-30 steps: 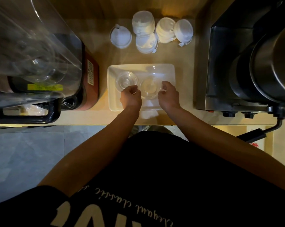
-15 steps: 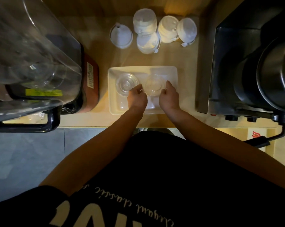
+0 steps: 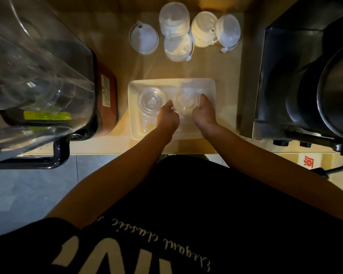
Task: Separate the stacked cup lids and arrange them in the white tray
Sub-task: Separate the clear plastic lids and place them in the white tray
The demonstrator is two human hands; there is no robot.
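**Both hands carried the lids toward the tray's right half**

Since a second earlier, the left hand (image 3: 167,118) had drawn away from the lone clear lid (image 3: 151,100) lying in the left half of the white tray (image 3: 130,107). The clear lid stack (image 3: 187,101) sat between it and the right hand (image 3: 204,113), over the tray's right half. Each grip was clamped on an opposite edge of the stack, fingers curled. Whether it touched the tray floor could not be told. Capped cups (image 3: 174,22) stood at the back of the desk (image 3: 117,56).
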